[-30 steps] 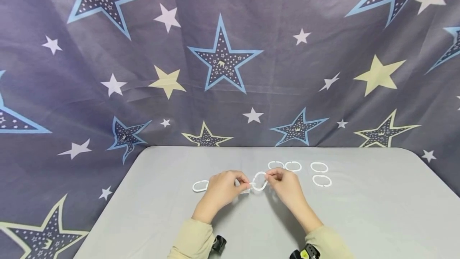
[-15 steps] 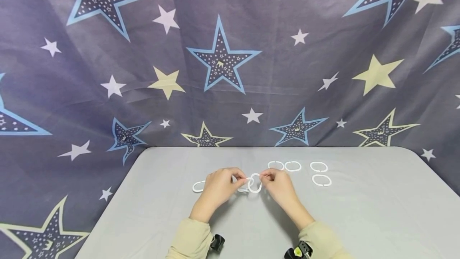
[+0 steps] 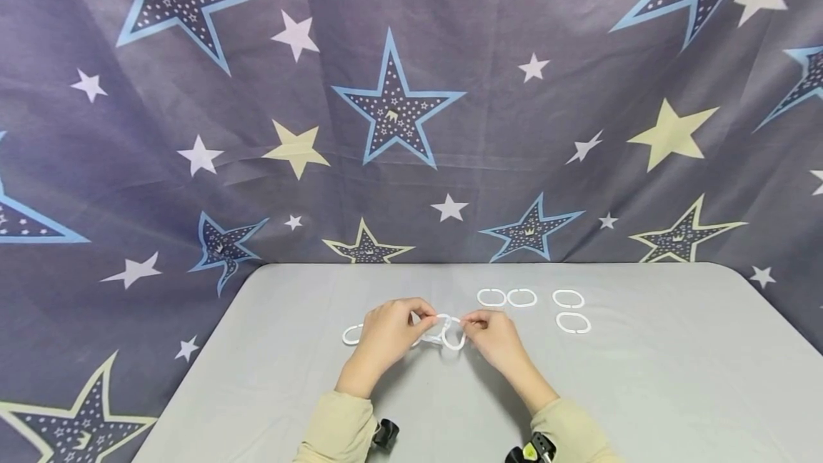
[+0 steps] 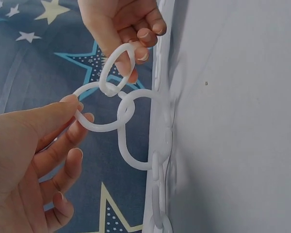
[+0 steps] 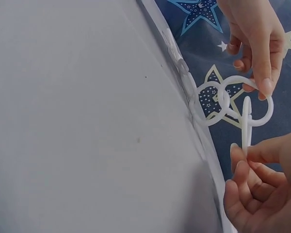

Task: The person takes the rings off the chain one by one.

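Observation:
My left hand (image 3: 389,334) pinches a white plastic chain link (image 4: 99,128) between thumb and fingertips. From that link hangs another white link (image 4: 121,145), joined to a chain of links (image 4: 156,199) that trails down onto the table. Between thumb and forefinger, my right hand (image 3: 498,340) pinches a separate white link (image 5: 246,133). Its far end crosses the rim of the left hand's link; whether it is fully hooked through I cannot tell. Both hands are raised above the table, fingertips close together. In the head view the left hand hides part of the chain.
Several loose white links lie at the back right of the grey table (image 3: 643,377), among them one oval link (image 3: 573,331). Left of the left hand, a chain end (image 3: 343,336) shows on the table. A star-patterned curtain (image 3: 489,127) hangs behind.
Both hands have shifted a little to the left, their fingertips slightly nearer each other. The held links have moved left and a little lower in the head view, with more chain visible beneath.

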### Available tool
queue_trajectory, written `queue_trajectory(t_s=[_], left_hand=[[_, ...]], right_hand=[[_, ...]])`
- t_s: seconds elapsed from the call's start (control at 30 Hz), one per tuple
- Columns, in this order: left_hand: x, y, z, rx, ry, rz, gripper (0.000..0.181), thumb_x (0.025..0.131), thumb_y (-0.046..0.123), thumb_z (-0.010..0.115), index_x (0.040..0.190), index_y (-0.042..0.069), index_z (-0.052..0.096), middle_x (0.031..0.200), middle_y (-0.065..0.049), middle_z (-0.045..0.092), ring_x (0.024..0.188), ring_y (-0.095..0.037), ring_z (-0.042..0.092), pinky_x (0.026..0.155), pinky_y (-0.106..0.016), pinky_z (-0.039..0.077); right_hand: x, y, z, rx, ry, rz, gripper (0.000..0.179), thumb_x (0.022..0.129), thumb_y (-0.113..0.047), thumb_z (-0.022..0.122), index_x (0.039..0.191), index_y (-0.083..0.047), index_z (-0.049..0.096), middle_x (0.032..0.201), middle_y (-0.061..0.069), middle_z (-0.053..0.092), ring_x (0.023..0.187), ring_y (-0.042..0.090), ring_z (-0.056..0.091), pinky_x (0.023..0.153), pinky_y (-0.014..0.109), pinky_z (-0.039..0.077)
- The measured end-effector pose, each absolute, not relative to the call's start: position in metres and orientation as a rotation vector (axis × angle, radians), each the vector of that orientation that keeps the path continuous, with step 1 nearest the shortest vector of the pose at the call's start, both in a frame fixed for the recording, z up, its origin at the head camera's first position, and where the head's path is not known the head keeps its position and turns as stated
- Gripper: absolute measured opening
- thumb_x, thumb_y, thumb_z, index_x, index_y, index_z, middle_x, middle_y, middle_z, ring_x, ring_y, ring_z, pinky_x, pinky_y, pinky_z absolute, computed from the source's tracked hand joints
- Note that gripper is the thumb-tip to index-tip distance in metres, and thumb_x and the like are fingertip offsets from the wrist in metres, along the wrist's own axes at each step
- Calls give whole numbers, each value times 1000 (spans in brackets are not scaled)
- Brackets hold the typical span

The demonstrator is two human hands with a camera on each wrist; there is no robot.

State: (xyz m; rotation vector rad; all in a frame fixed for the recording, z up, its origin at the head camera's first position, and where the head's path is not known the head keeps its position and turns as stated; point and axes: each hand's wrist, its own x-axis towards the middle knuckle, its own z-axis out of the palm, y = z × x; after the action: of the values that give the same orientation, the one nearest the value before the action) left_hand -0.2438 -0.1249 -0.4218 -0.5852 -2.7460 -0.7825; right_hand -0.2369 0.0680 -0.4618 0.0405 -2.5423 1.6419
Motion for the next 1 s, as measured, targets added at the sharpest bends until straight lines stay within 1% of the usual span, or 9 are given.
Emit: queue_trajectory(t_s=[0.3, 0.53, 0.7, 1.0], left_hand=[[-245, -127, -421, -575, -2742, -812, 6, 89, 38, 73, 90, 32, 75, 66, 15, 58, 57, -1, 47, 53, -27, 38], [-244, -127, -421, -574, -2743, -813, 10, 89, 39, 73, 90, 30, 76, 66, 16, 57, 57, -1, 47, 53, -27, 37], [-244, -127, -421, -565, -2749, -809, 8, 89, 39, 73, 90, 31, 76, 65, 15, 57, 57, -1, 47, 54, -27, 38], [-245, -128, -421, -558, -2735, -810, 8, 89, 37, 74, 90, 30, 76, 67, 17, 58, 59, -1, 49, 55, -26, 39]], right_hand=[[-234, 67, -463, 24, -2540, 1708, 10, 86, -2, 66, 89, 4, 73, 65, 3, 64, 54, 11, 55, 51, 23, 46], [-235, 67, -463, 13, -2552, 1716, 10, 87, -2, 65, 89, 3, 74, 65, 2, 64, 55, 11, 56, 52, 23, 46], [-236, 67, -465, 0, -2564, 1712, 10, 87, -2, 65, 89, 4, 73, 66, 2, 64, 55, 10, 56, 53, 22, 48], [-234, 68, -462, -9, -2589, 1706, 10, 87, -3, 66, 90, 4, 74, 65, 2, 64, 55, 10, 55, 52, 23, 46]])
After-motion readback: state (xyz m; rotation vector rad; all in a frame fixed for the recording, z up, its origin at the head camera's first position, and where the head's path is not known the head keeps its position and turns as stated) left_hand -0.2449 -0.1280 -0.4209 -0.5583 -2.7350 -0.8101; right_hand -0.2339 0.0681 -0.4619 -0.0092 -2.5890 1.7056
